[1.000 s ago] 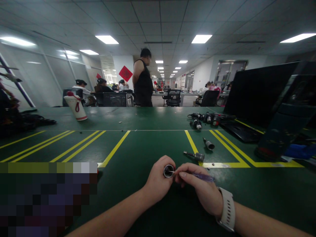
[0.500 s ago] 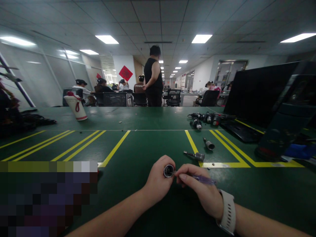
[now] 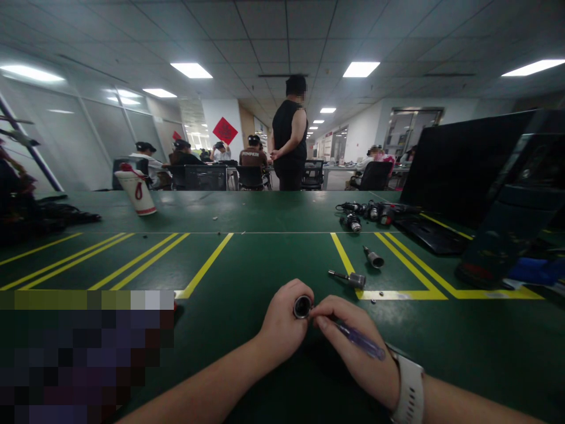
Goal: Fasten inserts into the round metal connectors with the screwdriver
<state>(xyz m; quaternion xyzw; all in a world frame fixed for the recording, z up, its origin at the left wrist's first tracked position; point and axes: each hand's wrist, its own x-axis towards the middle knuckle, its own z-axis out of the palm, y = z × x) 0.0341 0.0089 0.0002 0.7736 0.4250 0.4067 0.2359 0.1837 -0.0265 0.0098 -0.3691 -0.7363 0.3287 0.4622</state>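
Observation:
My left hand (image 3: 282, 321) is closed around a small metal cylinder (image 3: 302, 307) whose open round end faces me. My right hand (image 3: 353, 347) pinches a thin screwdriver with a clear purple handle (image 3: 359, 343), its tip at the rim of the cylinder. A white watch (image 3: 408, 388) is on my right wrist. Both hands hover just above the green table (image 3: 247, 259), near its front edge.
Two more metal parts (image 3: 353, 278) (image 3: 374, 258) lie by the yellow lines to the right, with a cluster of parts (image 3: 366, 213) farther back. A dark monitor (image 3: 463, 165) and a dark case (image 3: 512, 218) stand right. A white cup (image 3: 136, 191) sits far left. A person (image 3: 289, 138) stands behind the table.
My right hand has tilted the screwdriver so its handle points lower right and the tip has come out of the cylinder's opening. The standing person has walked to the right.

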